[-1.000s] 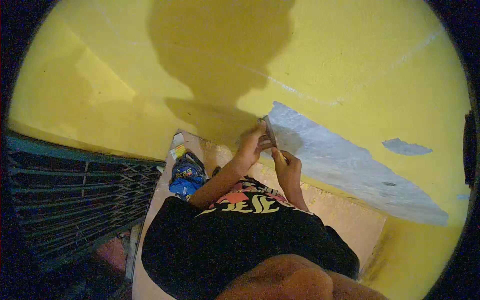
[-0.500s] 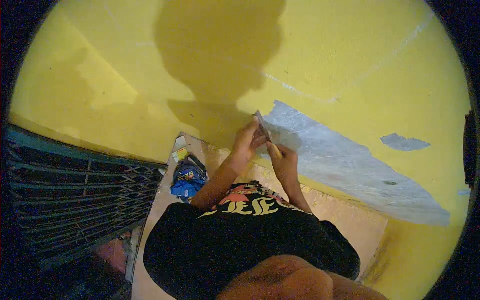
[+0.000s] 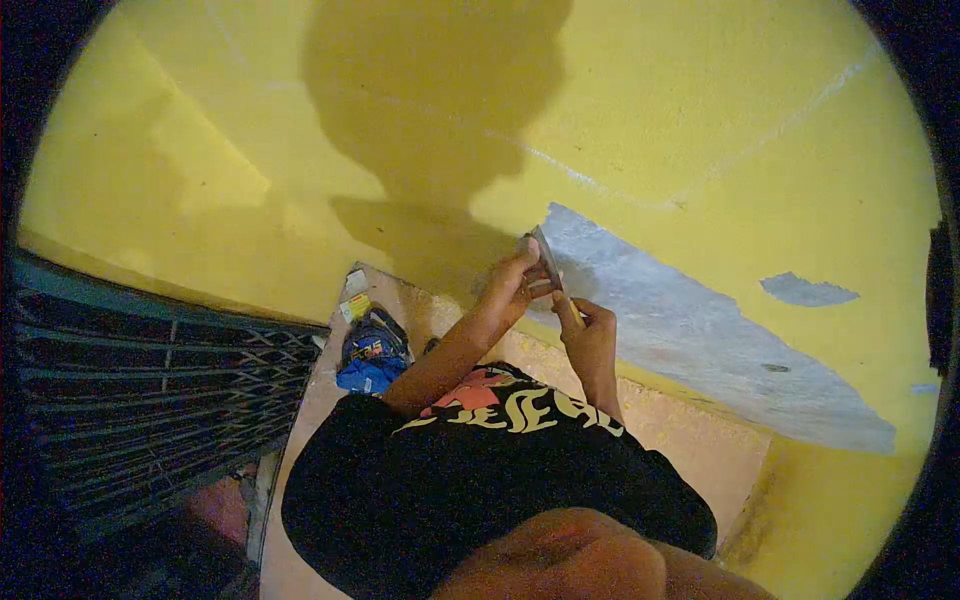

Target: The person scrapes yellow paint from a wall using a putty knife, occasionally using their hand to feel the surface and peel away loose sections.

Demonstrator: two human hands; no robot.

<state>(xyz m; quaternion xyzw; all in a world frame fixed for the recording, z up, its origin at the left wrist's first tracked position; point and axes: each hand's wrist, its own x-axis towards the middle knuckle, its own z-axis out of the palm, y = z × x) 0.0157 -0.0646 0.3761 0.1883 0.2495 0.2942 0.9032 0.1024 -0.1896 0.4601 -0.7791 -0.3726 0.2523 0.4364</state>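
In the head view, my right hand (image 3: 590, 330) is closed round the light handle of a scraper (image 3: 546, 258), low in front of the wall. My left hand (image 3: 512, 280) grips the scraper's flat blade from the left side, thumb toward its upper end. The blade tilts up and leftward, overlapping the left end of a bare grey patch (image 3: 690, 320) in the yellow paint. Some of the left fingers are hidden behind the blade.
Yellow wall (image 3: 720, 120) with chalk-like lines rises ahead, a small grey patch (image 3: 808, 290) at right. A blue printed bag (image 3: 368, 370) and a small yellow-white packet (image 3: 354, 300) lie on the pinkish ledge (image 3: 690, 425). Dark folding metal grille (image 3: 170, 370) stands at left.
Both hands have shifted to the right together with the scraper, and its blade now overlaps the grey patch's left end. The bag and packet stay in place.
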